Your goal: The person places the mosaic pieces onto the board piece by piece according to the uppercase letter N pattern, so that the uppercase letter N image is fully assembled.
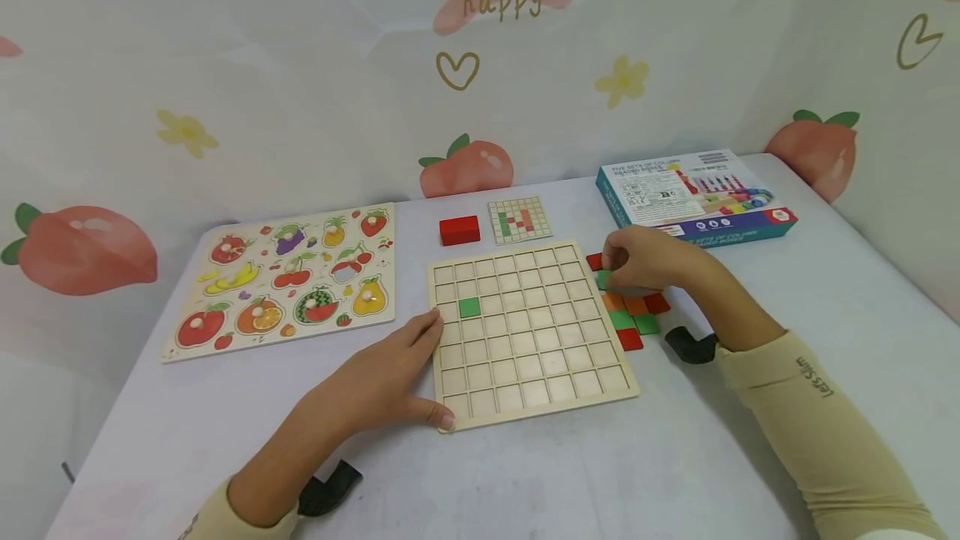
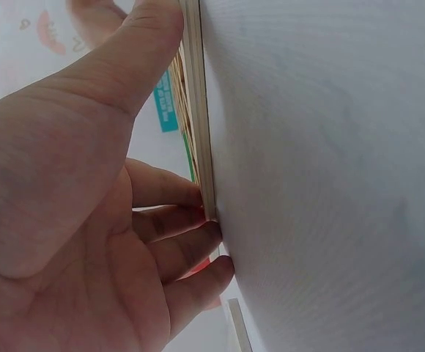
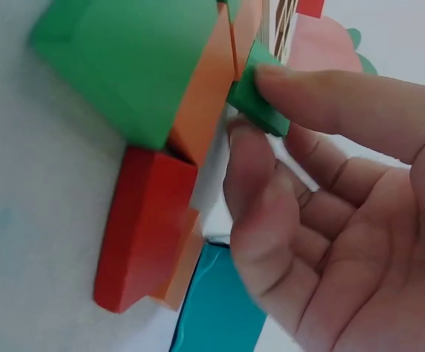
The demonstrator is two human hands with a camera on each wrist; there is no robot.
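On the left lay a wooden fruit peg puzzle (image 1: 281, 277), apart from the work. Next to it, the left hand (image 1: 390, 377) touched the near left corner and left edge of the wooden grid board (image 1: 528, 367), its fingers extended along the edge rather than wrapped round it. A red block (image 1: 459, 230) sat just beyond the board. One green tile (image 1: 469, 307) was in place, in the second column from the left and third row from the far side; the other visible cells were bare. On the far side lay a pattern card (image 1: 520, 220) with several green and reddish squares, so the filling appeared barely begun. Beside the board's right edge, loose red, orange and green tiles (image 1: 621, 320) were unplaced. Over them, the right hand (image 1: 648, 257) pinched another green tile (image 3: 256, 103) between thumb and finger. A bead-set box (image 1: 697, 194) lay at the far right.
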